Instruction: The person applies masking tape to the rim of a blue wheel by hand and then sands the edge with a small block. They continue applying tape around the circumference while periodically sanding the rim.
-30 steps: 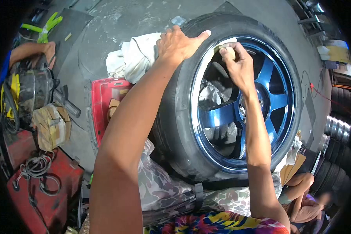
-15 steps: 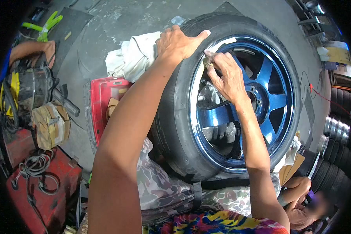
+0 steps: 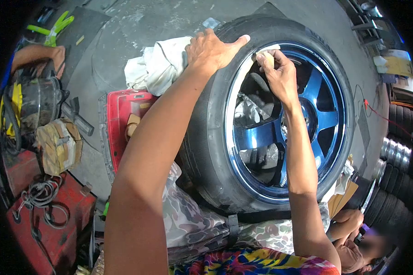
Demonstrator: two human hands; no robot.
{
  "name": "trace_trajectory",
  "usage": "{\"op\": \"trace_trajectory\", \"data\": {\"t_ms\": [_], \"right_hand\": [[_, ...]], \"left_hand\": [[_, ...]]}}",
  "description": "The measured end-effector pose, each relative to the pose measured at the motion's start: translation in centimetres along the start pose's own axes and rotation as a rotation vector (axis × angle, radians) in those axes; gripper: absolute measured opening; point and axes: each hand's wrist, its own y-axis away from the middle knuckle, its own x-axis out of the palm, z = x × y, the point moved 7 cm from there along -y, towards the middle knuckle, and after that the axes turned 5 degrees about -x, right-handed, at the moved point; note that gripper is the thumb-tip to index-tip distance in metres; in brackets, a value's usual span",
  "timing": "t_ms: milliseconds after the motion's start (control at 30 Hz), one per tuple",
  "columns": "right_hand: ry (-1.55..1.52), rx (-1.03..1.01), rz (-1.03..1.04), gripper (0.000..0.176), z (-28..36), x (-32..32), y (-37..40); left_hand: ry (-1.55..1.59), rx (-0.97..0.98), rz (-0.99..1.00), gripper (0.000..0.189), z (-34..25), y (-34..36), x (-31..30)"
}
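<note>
A black tyre (image 3: pixel 206 133) on a glossy blue spoked rim (image 3: pixel 326 114) stands upright, leaning on my lap. My left hand (image 3: pixel 213 48) lies flat on the top of the tyre tread, fingers spread, thumb pointing toward the rim edge. My right hand (image 3: pixel 277 73) is closed on a small pale sanding pad (image 3: pixel 266 56) and presses it against the upper inner lip of the rim, where a whitish patch (image 3: pixel 248 66) shows on the blue paint.
A white rag (image 3: pixel 158 64) lies behind the tyre. A red tail-light lens (image 3: pixel 119 119) sits to the left on the concrete floor. Another person's arm (image 3: pixel 34 57), a tape-wrapped bundle (image 3: pixel 59 146), red box with cables (image 3: pixel 46 206). Stacked tyres (image 3: pixel 397 160) at right; another person's hands (image 3: pixel 348 238) lower right.
My right hand slid down-left along the rim's inner lip half a second ago, then came back up to the top of the rim. My left hand stayed on the tyre.
</note>
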Motion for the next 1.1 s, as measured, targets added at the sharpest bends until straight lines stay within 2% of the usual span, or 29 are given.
{"op": "trace_trajectory", "data": {"t_ms": [133,233,367,433,567,733,800,1100], "right_hand": [[-0.142,0.194,0.100,0.027,-1.0,0.4,0.4],[-0.062,0.104,0.069,0.028,-0.7,0.0,0.1],[-0.105,0.076,0.003,0.024,0.2,-0.1,0.4],[-0.264,0.149,0.072,0.022,-0.4,0.5,0.6],[-0.384,0.270,0.079,0.026,-1.3,1.7,1.0],[-0.291,0.338,0.104,0.030,-1.5,2.5,0.3],[-0.126,0.372,0.046,0.032,-1.8,2.3,0.2],[-0.168,0.442,0.031,0.026,-0.7,2.3,0.4]], "left_hand": [[-0.002,0.005,0.008,0.126,0.0,0.0,0.0],[-0.010,0.005,0.003,0.126,0.0,0.1,-0.1],[-0.019,0.001,0.002,0.125,-0.1,0.1,-0.2],[-0.016,0.001,-0.002,0.125,-0.1,0.2,-0.3],[-0.026,-0.012,0.006,0.125,-0.2,0.3,-0.4],[-0.034,-0.006,-0.003,0.125,-0.2,0.2,-0.3],[-0.033,-0.021,0.012,0.126,-0.1,0.1,-0.3],[-0.014,0.017,-0.018,0.126,0.1,0.0,0.3]]}}
